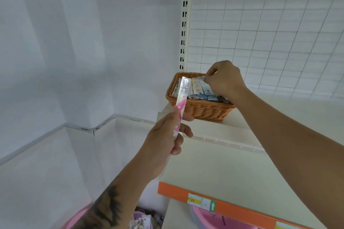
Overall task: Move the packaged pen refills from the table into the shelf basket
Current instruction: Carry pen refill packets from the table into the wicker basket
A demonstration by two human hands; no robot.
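Observation:
A brown wicker basket stands on the white shelf, at its back left corner. Several packaged pen refills lie inside it. My right hand is over the basket and pinches the top end of a blue-patterned refill pack that leans among the others. My left hand is in front of the basket and grips a long pink-and-clear refill pack by its lower half, its top end pointing up toward the basket's left rim.
A white wire grid panel backs the shelf, with a slotted upright post at its left. An orange price strip edges the shelf front. Pink plastic tubs sit below. White walls are on the left.

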